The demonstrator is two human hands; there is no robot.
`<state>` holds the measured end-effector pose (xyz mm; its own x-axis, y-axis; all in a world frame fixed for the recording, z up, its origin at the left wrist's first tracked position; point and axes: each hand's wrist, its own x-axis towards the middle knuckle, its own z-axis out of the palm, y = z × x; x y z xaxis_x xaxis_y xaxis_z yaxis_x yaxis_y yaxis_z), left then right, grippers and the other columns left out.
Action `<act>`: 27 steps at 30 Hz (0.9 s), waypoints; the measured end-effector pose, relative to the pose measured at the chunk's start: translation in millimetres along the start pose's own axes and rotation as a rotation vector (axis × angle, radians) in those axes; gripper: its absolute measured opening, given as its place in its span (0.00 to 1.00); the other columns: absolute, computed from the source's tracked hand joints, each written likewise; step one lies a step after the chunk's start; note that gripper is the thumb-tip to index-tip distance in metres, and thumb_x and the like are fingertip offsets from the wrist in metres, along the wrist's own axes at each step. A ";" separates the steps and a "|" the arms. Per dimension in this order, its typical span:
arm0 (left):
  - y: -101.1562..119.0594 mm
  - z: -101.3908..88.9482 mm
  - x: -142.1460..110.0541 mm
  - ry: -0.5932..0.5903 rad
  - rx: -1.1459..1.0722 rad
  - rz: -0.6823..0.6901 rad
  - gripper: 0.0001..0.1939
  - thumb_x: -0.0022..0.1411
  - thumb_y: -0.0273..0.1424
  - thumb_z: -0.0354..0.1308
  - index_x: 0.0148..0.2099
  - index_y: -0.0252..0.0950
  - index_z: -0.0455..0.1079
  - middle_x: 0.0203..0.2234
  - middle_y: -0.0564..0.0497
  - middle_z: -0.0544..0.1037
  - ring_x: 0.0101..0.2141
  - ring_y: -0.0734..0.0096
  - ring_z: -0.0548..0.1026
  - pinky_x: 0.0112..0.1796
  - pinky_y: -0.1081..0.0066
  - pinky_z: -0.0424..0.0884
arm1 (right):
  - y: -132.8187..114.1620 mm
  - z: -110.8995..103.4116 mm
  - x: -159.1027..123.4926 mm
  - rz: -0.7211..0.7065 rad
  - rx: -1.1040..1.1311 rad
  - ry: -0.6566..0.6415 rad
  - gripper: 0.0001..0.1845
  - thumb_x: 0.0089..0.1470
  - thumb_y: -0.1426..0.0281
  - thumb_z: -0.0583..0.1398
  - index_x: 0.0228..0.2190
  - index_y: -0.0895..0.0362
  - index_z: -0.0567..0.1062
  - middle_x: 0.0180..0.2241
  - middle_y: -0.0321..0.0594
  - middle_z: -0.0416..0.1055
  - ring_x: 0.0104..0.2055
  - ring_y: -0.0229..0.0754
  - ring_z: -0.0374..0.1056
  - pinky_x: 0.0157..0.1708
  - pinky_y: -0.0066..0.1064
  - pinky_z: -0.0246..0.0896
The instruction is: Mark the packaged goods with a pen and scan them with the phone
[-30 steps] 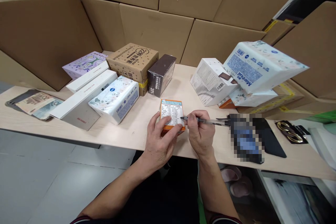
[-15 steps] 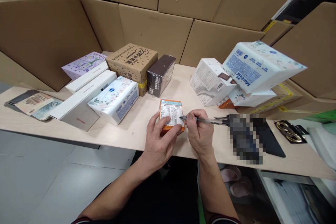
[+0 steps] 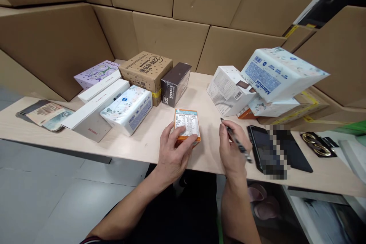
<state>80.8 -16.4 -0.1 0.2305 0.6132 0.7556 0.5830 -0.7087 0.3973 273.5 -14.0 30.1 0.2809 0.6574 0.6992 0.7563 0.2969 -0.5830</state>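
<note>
A small orange box (image 3: 187,122) with a white printed table on top lies near the front edge of the light wooden table (image 3: 143,143). My left hand (image 3: 172,151) grips its near end, fingers curled over the top. My right hand (image 3: 233,150) is a short way to the right of the box, closed round a dark pen (image 3: 236,140) whose tip points up and away from the box. Just right of that hand lies a black phone (image 3: 261,148).
On the left are white boxes (image 3: 95,108), a tissue pack (image 3: 128,108), a brown carton (image 3: 147,72), a dark box (image 3: 175,83) and banknotes (image 3: 47,114). At right, a white box (image 3: 228,89) and tissue packs (image 3: 281,72) are stacked. Cardboard boxes (image 3: 171,34) wall the back.
My right hand has pulled the pen off the orange box and moved to the right, turning the pen's tip upward. The left hand and the box stayed put.
</note>
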 end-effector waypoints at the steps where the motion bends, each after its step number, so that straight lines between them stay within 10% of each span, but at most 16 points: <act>1: -0.1 0.2 0.2 -0.001 0.007 0.002 0.23 0.63 0.22 0.60 0.59 0.43 0.69 0.57 0.43 0.64 0.63 0.47 0.60 0.60 0.44 0.66 | 4.9 -5.5 0.9 -0.037 -0.110 -0.084 0.11 0.63 0.68 0.56 0.44 0.55 0.76 0.38 0.43 0.75 0.39 0.43 0.71 0.41 0.37 0.67; 9: -1.5 2.5 0.8 -0.014 0.065 0.021 0.27 0.64 0.21 0.58 0.62 0.46 0.66 0.58 0.42 0.65 0.64 0.47 0.59 0.60 0.44 0.65 | 27.3 -16.7 -7.3 -0.031 -0.635 -0.570 0.25 0.59 0.79 0.48 0.55 0.59 0.72 0.47 0.54 0.73 0.44 0.53 0.61 0.44 0.45 0.60; 17: -1.3 1.2 0.2 -0.040 0.055 0.016 0.29 0.64 0.21 0.57 0.64 0.46 0.64 0.59 0.42 0.64 0.64 0.46 0.58 0.60 0.43 0.64 | 34.4 -39.3 -22.5 -0.042 -0.614 -0.298 0.23 0.65 0.68 0.49 0.58 0.58 0.70 0.48 0.56 0.69 0.52 0.55 0.62 0.52 0.51 0.59; 21: -0.9 0.5 -0.9 -0.047 0.041 0.015 0.30 0.63 0.19 0.57 0.65 0.45 0.63 0.60 0.41 0.62 0.64 0.46 0.57 0.61 0.43 0.64 | 37.7 -81.2 -38.2 0.223 -0.794 -0.153 0.37 0.61 0.48 0.52 0.61 0.61 0.68 0.56 0.65 0.63 0.58 0.70 0.59 0.52 0.62 0.58; 27: 0.7 0.6 -0.2 -0.041 0.038 0.022 0.30 0.62 0.18 0.57 0.64 0.43 0.64 0.60 0.41 0.61 0.64 0.45 0.57 0.61 0.42 0.64 | 49.3 -107.7 -51.0 0.615 -0.865 -0.292 0.50 0.55 0.40 0.53 0.66 0.64 0.60 0.59 0.70 0.60 0.58 0.77 0.60 0.52 0.67 0.56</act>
<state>81.6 -16.7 -0.3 0.2747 0.6117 0.7419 0.6063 -0.7090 0.3601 360.0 -107.5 10.2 0.6874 0.6990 0.1971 0.7254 -0.6481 -0.2318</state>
